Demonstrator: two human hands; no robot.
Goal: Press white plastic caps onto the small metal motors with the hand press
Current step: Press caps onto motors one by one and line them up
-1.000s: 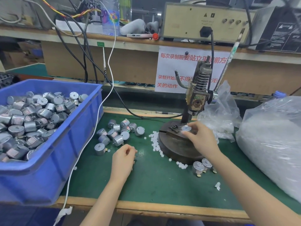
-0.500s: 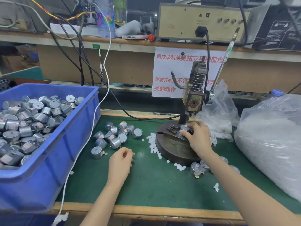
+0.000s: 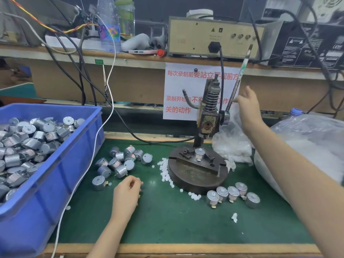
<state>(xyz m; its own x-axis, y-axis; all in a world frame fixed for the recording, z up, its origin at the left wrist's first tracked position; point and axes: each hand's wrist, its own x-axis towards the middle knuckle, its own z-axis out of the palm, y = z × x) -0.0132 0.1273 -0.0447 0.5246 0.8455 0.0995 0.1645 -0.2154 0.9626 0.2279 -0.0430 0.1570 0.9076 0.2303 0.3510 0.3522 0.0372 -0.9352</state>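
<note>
A small metal motor (image 3: 199,154) with a white cap on its shaft stands in the fixture on the hand press's round base (image 3: 195,178), under the ram. My right hand (image 3: 248,104) is raised beside the press lever (image 3: 239,76), fingers straight and spread, touching or almost touching the lever. My left hand (image 3: 126,192) rests on the green mat with fingers curled, and it pinches a small white cap at its fingertips. Loose white caps (image 3: 164,170) lie along the base's left rim.
A blue bin (image 3: 55,164) full of motors stands at the left. Several bare motors (image 3: 121,162) lie beside it, and several capped ones (image 3: 232,194) sit in front of the press. A big clear bag (image 3: 307,146) of caps fills the right side. Cables hang from the shelf.
My right hand let go of the motor in the fixture and rose up and right to the press lever. My left hand stayed on the mat.
</note>
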